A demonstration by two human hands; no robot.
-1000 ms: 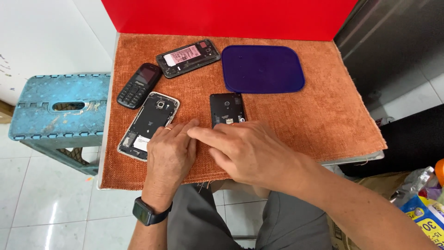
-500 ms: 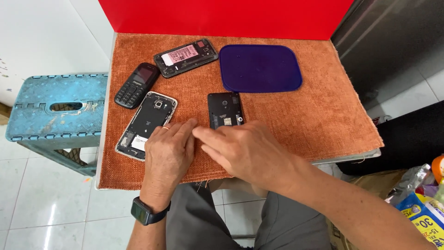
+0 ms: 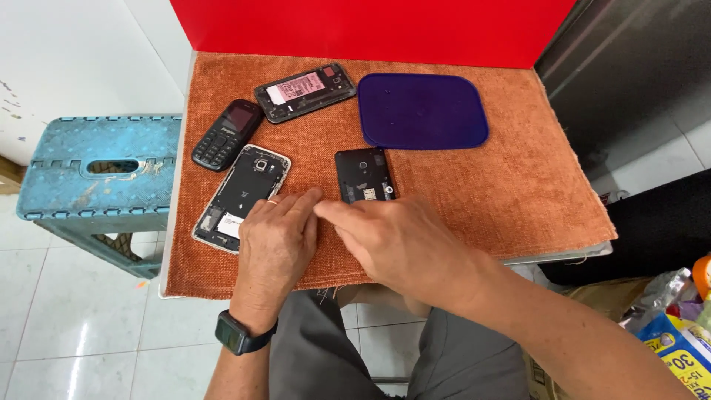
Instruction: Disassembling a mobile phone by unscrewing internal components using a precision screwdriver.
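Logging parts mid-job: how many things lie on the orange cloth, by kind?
Opened smartphones with backs off: 3
Black keypad phone: 1
Dark blue rounded plastic lid: 1
Total: 5

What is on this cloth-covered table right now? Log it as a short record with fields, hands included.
surface: orange cloth on a small table
left hand: flat on the cloth, beside the opened silver-edged phone
right hand: fingertips meet the left hand's, just below the small black phone body
held item: hidden, cannot tell
other phones: black keypad phone; opened black phone at the back
lid: dark blue flat lid, back right
beside table: blue plastic stool, on the left
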